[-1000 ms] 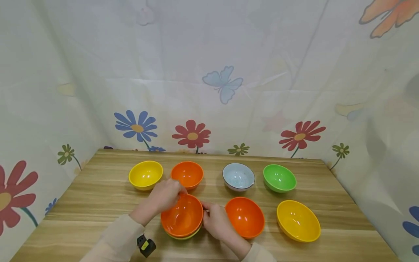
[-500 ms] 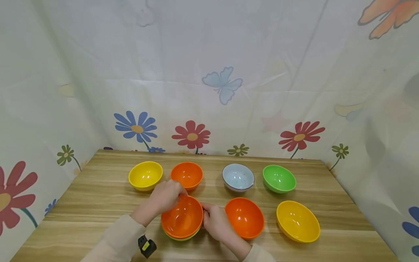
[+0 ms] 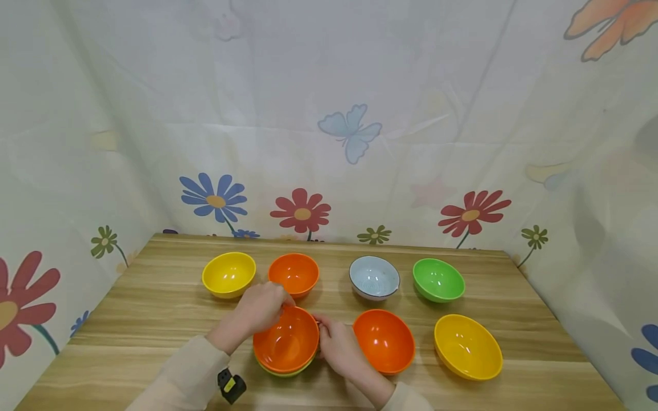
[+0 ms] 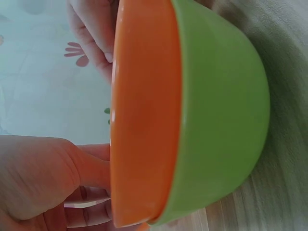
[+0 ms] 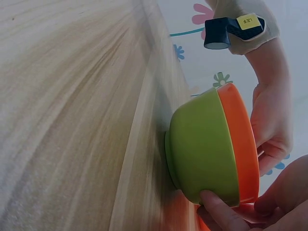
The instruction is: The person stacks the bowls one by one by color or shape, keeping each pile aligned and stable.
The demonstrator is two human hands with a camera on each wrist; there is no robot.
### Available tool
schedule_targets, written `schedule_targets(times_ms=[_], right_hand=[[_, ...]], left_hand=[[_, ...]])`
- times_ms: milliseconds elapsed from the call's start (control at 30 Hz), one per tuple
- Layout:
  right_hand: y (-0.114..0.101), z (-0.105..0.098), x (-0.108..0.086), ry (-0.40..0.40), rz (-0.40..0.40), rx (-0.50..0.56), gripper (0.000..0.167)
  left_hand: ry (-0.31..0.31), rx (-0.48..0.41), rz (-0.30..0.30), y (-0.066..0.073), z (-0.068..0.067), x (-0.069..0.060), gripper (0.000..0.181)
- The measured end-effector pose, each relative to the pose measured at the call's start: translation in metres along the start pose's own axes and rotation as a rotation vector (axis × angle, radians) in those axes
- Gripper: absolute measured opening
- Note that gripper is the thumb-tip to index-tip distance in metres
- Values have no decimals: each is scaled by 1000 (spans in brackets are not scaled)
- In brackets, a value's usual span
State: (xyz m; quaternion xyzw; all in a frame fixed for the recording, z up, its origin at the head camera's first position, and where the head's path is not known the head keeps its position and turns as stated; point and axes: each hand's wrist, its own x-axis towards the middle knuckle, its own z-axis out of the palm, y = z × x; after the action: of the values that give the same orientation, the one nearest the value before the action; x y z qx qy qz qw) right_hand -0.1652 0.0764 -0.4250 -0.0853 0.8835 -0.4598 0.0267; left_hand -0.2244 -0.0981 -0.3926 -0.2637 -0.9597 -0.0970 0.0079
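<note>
in the head view, the left hand (image 3: 262, 308) gripped the top orange bowl (image 3: 289, 342) by its far left rim, and the right hand (image 3: 339, 345) was at the stack's right side. that bowl sat inside the lime bowl (image 3: 289, 375) near the front of the table (image 3: 169, 325). one pair was nested, then, and six bowls stood single: yellow bowl (image 3: 230, 275), back orange bowl (image 3: 294, 274), blue bowl (image 3: 374, 278) and green bowl (image 3: 439, 279) behind, front orange bowl (image 3: 384, 341) and amber bowl (image 3: 468, 346) to the right. the left wrist view showed a broad orange band above the lime rim, so the two seemed only partly sunk together; whether the upper one was going in or coming out could not be told. in the right wrist view, the lime bowl's foot was down on the wood, and a right fingertip touched its wall. whether that hand had closed round it or merely braced it could not be told. anything left to do seemed to lie with the six singles.
</note>
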Motion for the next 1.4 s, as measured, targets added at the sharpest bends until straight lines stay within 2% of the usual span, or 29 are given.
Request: schedule_targets(times_ms=[200, 400, 600, 800, 1100, 1200, 1400], right_hand=[[-1, -1, 0, 4, 0, 1, 31], [-1, -1, -1, 2, -7, 25, 31], [-2, -1, -2, 7, -21, 15, 30], [-2, -2, -2, 28, -44, -65, 29], [-2, 0, -4, 37, -43, -36, 29], [-2, 0, -3, 32, -41, -37, 29], [-2, 0, -2, 51, -54, -101, 28]], left_hand=[[15, 14, -3, 0, 0, 0, 19], [27, -36, -10, -2, 1, -2, 15], [66, -150, -17, -11, 3, -7, 13], [85, -247, -44, -23, 7, -17, 13], [143, -528, -167, -43, 20, -33, 11], [155, -578, -172, -47, 23, -39, 11], [168, -638, -154, -51, 27, -46, 14]])
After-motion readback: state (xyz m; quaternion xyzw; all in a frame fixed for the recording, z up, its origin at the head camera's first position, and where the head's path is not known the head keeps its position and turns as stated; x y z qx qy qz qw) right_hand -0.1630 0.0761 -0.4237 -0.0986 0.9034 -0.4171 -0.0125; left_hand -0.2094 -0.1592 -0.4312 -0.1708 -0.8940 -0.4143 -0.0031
